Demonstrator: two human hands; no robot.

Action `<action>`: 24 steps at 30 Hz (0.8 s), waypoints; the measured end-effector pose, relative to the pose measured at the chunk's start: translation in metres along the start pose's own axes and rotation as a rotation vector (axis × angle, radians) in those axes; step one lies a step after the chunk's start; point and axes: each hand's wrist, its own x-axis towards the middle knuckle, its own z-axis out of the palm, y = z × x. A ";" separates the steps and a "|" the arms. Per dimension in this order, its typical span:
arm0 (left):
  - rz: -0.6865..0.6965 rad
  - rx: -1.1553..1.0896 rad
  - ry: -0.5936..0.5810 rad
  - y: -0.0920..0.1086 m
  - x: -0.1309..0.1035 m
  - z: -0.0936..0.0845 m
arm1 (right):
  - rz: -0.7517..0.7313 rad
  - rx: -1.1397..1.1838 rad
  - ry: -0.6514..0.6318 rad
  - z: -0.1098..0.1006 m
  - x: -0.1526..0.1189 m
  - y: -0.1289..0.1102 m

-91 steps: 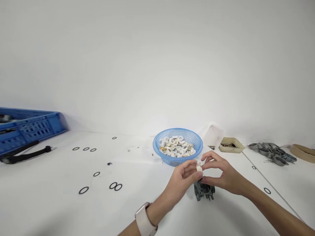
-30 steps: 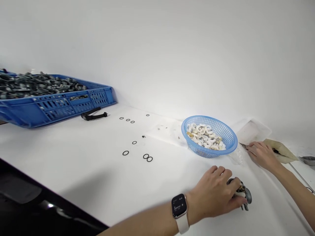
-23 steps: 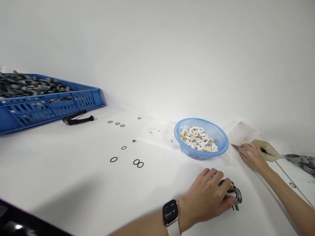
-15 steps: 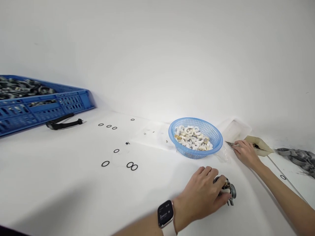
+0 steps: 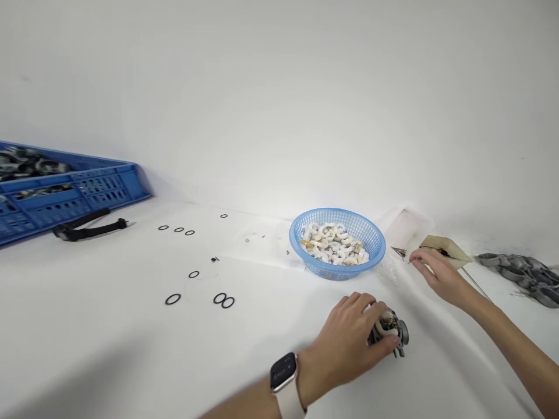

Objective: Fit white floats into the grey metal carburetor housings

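Both hands as before: left hand (image 5: 349, 343) clasping grey part (image 5: 390, 331), right hand (image 5: 439, 274) pinching pin (image 5: 413, 260), now lifted.

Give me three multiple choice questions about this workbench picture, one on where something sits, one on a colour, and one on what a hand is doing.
1. Where is the blue crate?
A. far left of the table
B. beside the right hand
C. in front of the wrist watch

2. What colour is the round basket that holds the white curved pieces?
A. red
B. light blue
C. black

3. What is the left hand doing?
A. lying flat and empty
B. gripping a small grey metal part on the table
C. reaching into the basket

Answers:
1 A, the crate sits at the left edge of the view, far from both hands.
2 B, its mesh wall is light blue.
3 B, the fingers wrap the part, while the right hand pinches something thin by the beige tray.
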 end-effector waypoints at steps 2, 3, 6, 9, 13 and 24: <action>-0.023 -0.033 -0.003 0.000 0.001 0.000 | 0.085 0.208 -0.139 -0.010 -0.021 -0.027; -0.034 -0.047 -0.001 0.000 0.001 0.000 | 0.117 0.281 -0.184 -0.014 -0.031 -0.040; -0.054 -0.096 -0.001 -0.001 0.002 0.001 | 0.136 0.423 -0.293 -0.019 -0.051 -0.071; -0.045 -0.129 0.005 -0.002 0.002 0.003 | 0.102 0.524 -0.334 -0.016 -0.057 -0.085; -0.030 -0.135 0.016 -0.005 0.003 0.006 | 0.061 0.665 -0.345 -0.010 -0.056 -0.088; -0.049 -0.256 -0.051 -0.008 0.004 0.002 | 0.101 0.935 -0.309 -0.003 -0.055 -0.088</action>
